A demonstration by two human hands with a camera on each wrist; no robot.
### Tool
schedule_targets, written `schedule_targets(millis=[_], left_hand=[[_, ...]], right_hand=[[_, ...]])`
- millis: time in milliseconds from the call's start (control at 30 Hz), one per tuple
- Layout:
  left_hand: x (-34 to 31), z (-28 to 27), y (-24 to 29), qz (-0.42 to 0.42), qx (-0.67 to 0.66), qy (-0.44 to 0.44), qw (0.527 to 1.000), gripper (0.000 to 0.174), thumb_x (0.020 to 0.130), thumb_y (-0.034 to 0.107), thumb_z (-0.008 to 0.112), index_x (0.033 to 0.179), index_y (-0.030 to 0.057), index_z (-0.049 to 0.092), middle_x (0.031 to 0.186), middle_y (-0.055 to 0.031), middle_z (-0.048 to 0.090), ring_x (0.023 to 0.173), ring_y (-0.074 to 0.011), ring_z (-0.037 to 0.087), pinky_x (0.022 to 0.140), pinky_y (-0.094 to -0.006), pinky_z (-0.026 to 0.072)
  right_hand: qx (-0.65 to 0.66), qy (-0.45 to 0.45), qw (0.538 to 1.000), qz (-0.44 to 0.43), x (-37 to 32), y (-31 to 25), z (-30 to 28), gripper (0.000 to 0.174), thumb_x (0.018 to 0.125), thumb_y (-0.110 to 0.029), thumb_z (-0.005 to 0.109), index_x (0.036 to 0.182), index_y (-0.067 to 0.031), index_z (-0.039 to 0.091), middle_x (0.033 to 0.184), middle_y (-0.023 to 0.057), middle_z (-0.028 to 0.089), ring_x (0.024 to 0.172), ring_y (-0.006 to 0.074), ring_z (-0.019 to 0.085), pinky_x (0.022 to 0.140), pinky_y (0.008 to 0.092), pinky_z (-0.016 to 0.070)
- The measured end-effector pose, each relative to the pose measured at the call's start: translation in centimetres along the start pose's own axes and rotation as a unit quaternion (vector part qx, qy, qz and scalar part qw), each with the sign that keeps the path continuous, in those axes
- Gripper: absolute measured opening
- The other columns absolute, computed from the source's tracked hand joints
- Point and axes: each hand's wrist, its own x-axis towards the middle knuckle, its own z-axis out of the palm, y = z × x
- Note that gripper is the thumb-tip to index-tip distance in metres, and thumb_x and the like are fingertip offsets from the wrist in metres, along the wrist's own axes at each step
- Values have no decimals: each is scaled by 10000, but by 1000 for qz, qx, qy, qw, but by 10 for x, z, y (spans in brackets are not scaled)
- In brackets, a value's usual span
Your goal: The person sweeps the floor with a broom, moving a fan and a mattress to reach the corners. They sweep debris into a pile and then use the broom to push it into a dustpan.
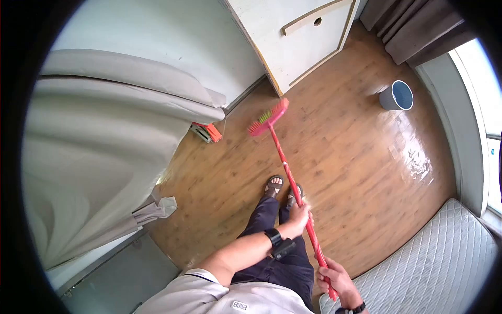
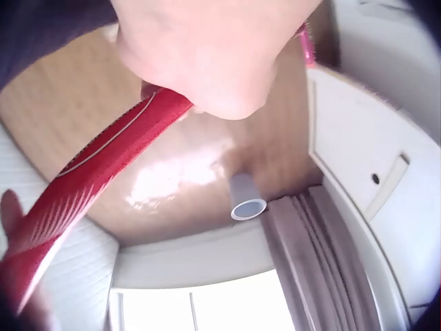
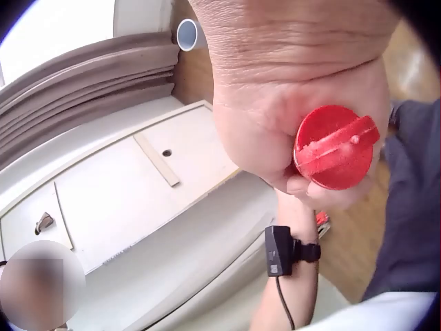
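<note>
A broom (image 1: 285,162) with a red patterned handle and a pink head slants across the head view. Its head (image 1: 269,118), with orange-red and green bristles, is close over the wooden floor near the cabinet corner. Partway down the handle, my left hand (image 1: 299,217) grips it. My right hand (image 1: 337,280) holds the handle near its top end. In the right wrist view, the red end cap (image 3: 336,147) pokes out of my right fist (image 3: 296,103). The left wrist view shows my left hand (image 2: 207,55) wrapped round the red handle (image 2: 103,162).
A blue-grey bucket (image 1: 396,96) stands by the window wall. A mattress (image 1: 418,267) lies at lower right. An orange and grey object (image 1: 207,132) sits on the floor beside the draped cloth (image 1: 115,146). The white cabinet (image 1: 298,42) rises ahead.
</note>
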Motion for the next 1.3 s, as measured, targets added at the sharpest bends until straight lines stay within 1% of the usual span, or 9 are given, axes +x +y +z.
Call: schedule_targets(millis=[67,233,367,467,567,700,1000,1133,1300], left_hand=[[28,-26,61,27,22,29,999,156,858,131,515,714,74,504,538,-72,515,433,-219,544,392,-378,479],[125,-88,154,18,123,33,992,77,854,143,481,858,68,497,644,-80,547,476,-236,538,399,-408,467],[152,-81,113,-15,222,-5,975,105,862,132,454,882,36,491,627,-77,518,482,-238,531,438,-400,455],[80,-59,83,21,337,-25,941,208,825,143,533,962,-14,539,680,-124,622,539,-271,611,437,-424,471],[29,-45,36,-79,242,-60,965,248,858,144,533,1062,13,481,669,-97,604,529,-244,619,369,-385,457],[-13,-50,22,-91,215,-67,970,225,865,200,553,905,-20,532,636,-106,613,435,-222,585,310,-347,442],[53,-85,138,141,256,12,956,310,839,241,586,650,2,529,493,-104,562,381,-211,582,322,-336,451],[84,-87,186,128,335,16,933,316,854,240,550,684,-24,580,496,-123,580,402,-237,597,370,-351,478],[66,-93,142,32,372,-80,924,268,848,169,520,707,-50,584,530,-150,589,386,-229,575,321,-358,429]], right_hand=[[-7,-45,999,-17,53,-25,30,271,937,-84,499,1206,-82,467,718,23,462,476,100,431,402,243,343],[53,-97,993,-51,149,-70,92,203,953,-112,494,1152,-72,475,727,20,478,482,94,434,399,230,348],[134,-88,986,-38,142,-54,81,197,969,-147,493,1153,-79,477,732,22,484,478,89,413,396,224,342],[131,-35,991,0,94,-22,63,260,970,-177,498,1222,-122,471,733,14,482,481,98,411,394,234,335],[115,-4,993,12,40,12,52,347,964,-161,486,1306,-127,441,725,26,482,472,106,423,395,243,335],[-7,139,990,5,-10,13,88,379,957,-161,498,1323,-69,460,692,13,449,444,79,389,359,210,301],[44,-56,997,-24,92,-55,113,418,954,-175,505,1345,-56,420,725,13,473,473,97,415,393,234,338],[125,-106,985,-44,147,-61,126,440,965,-210,506,1361,-40,415,697,-9,433,460,75,380,378,213,334],[200,-120,972,-12,115,-17,113,434,968,-223,510,1365,-71,426,701,-12,430,482,79,397,388,232,347]])
